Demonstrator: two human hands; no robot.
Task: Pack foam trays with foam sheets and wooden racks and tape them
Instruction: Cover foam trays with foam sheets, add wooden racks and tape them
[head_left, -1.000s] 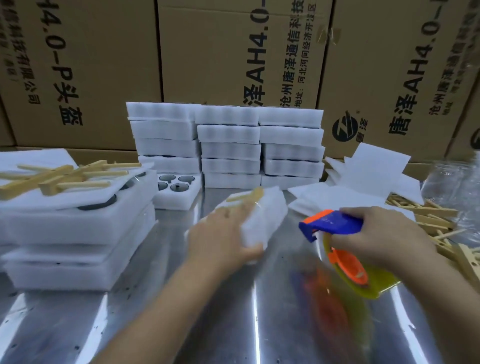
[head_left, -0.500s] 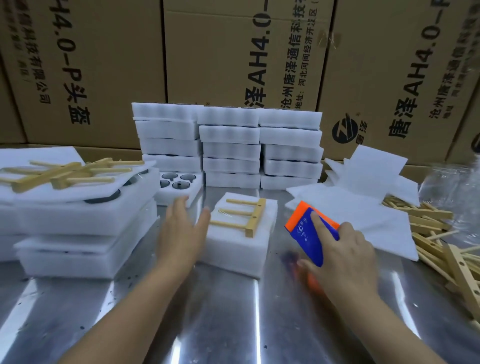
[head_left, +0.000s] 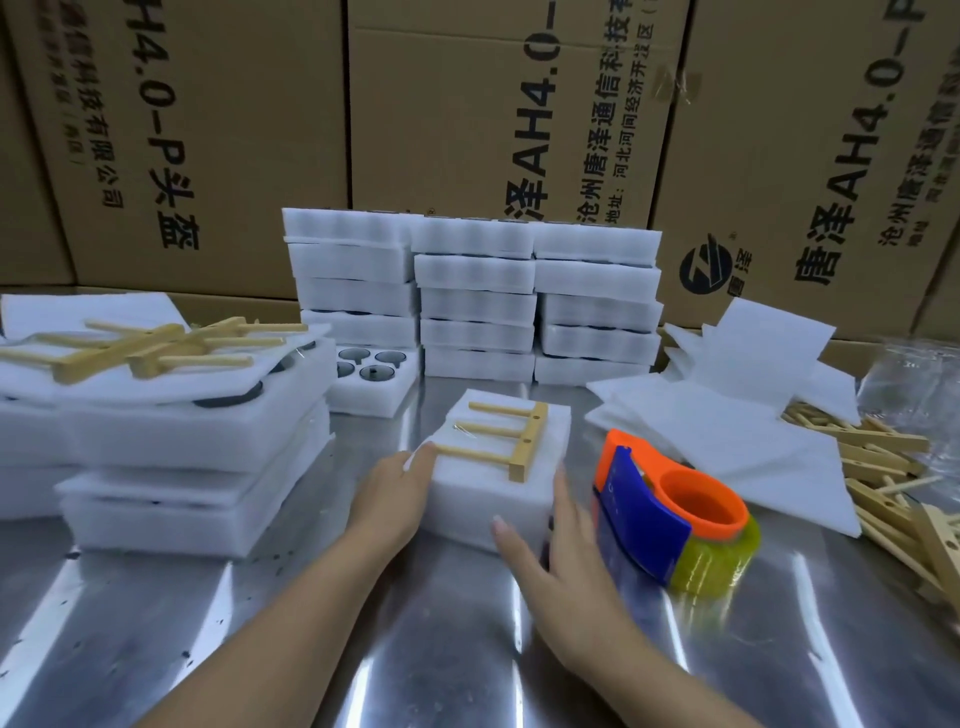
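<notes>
A white foam tray (head_left: 496, 486) sits mid-counter with a wooden rack (head_left: 506, 441) lying flat on top, its pegs pointing to 9 o'clock. The main risk, as a judgement: the rack looks only lightly held, if at all (a glint by the pegs may be tape, but this is unclear), so an uneven lift or tilt could slide it off, and hard pressure could dent the soft foam. The tape dispenser (head_left: 670, 519), orange and blue with a yellowish roll, lies on its side just beside the right hand (head_left: 550, 556) at its 3 o'clock, where a careless sweep could knock it. The left hand (head_left: 395, 491) rests at the tray's 8 o'clock, fingers fairly straight against its left edge. The right hand is at the tray's 5 o'clock, fingers spread and touching the near corner. Neither hand grips anything. Loose foam sheets (head_left: 727, 415) lie at 2 o'clock on the shiny metal counter (head_left: 260, 623).
</notes>
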